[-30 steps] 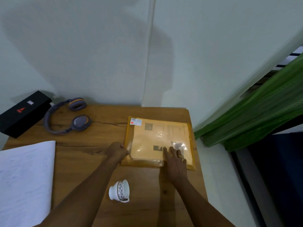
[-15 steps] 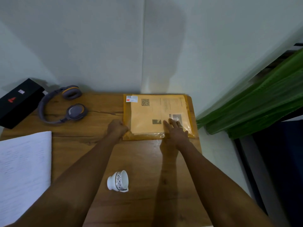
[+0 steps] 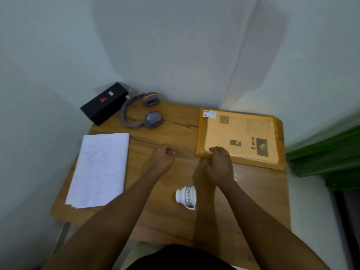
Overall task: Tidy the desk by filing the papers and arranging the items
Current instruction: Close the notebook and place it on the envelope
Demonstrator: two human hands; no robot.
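Currently at worktop [image 3: 165, 221] far-right corner: orange folder [image 3: 241, 133] of papers, lying flat. Left grip [image 3: 162, 156] over bare wood mid-worktop, fingers curled, holding nothing; right grip [image 3: 220, 164] curled at folder's near-left corner, pinching or merely touching, cannot tell. Loose paper stack [image 3: 99, 168] along left edge; headphones [image 3: 140, 112] and black box [image 3: 104, 103] at far-left corner; teacup [image 3: 186, 196] tipped sideways near front edge.

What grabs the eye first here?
The yellow folder at the far right corner of the desk, with the right hand at its near left corner. Then the white cup lying on its side between the forearms, and the paper stack on the left.
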